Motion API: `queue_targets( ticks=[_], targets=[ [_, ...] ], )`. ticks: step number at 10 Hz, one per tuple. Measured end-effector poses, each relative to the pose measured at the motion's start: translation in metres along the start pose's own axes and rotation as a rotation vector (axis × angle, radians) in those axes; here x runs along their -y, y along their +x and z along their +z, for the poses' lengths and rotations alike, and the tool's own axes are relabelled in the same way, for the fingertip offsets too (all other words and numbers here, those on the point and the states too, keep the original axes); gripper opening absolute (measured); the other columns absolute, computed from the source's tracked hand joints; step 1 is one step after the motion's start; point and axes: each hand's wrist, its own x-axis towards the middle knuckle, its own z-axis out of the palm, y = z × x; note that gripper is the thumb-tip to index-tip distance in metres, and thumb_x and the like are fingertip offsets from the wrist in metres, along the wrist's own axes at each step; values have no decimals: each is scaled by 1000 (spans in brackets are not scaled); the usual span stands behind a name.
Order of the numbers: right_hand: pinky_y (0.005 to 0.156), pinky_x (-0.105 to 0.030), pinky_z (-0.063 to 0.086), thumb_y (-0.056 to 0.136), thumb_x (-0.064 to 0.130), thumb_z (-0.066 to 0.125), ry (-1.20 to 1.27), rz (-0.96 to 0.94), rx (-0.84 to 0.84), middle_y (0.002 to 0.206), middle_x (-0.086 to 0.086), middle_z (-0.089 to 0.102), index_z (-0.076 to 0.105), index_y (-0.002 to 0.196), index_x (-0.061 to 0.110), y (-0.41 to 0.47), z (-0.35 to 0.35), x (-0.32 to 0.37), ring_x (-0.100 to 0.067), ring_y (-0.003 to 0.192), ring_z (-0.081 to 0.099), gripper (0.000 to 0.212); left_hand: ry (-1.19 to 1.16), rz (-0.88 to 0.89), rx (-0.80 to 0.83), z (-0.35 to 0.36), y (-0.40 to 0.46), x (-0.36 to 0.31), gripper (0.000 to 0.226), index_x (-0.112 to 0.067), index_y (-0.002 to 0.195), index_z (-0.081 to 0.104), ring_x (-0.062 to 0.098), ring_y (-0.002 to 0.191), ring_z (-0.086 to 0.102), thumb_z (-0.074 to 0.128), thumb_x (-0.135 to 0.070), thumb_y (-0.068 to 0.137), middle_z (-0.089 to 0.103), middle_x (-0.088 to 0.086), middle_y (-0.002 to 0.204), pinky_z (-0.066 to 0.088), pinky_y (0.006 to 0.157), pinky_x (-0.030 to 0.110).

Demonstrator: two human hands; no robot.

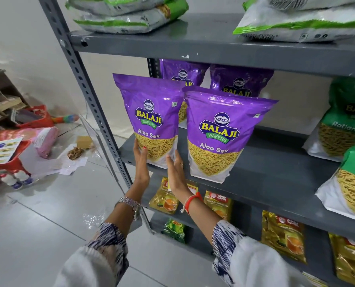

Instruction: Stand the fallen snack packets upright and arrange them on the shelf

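On the grey metal shelf (275,172), two purple Aloo Sev packets were seen upright at the front, with two more behind them. The left front packet (151,119) was flanked at its base by both hands: the left hand (140,160) was pressed flat against its left edge and the right hand (175,172) against its right edge, beside the right front packet (220,137). Green packets (342,125) were stood further right, and yellow tea packets (282,235) were set on the shelf below.
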Motion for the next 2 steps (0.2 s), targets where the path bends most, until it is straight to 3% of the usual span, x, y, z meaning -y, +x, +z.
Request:
queue_targets(
  ticks=[1, 2],
  targets=[
    [120, -45, 21, 78, 69, 39, 17, 8, 25, 161, -6, 19, 18, 152, 19, -2, 4, 2, -20, 147, 21, 92, 44, 23, 23, -3, -5, -7, 63, -21, 146, 15, 10, 135, 30, 35, -41, 89, 27, -6, 148, 26, 115, 39],
    [121, -43, 19, 90, 56, 40, 57, -41, -34, 161, -6, 18, 17, 152, 17, -7, -3, 6, -19, 148, 18, 76, 78, 62, -15, -1, -11, -7, 63, -21, 147, 12, 12, 140, 23, 33, -42, 92, 18, 0, 155, 23, 116, 36]
  ],
)
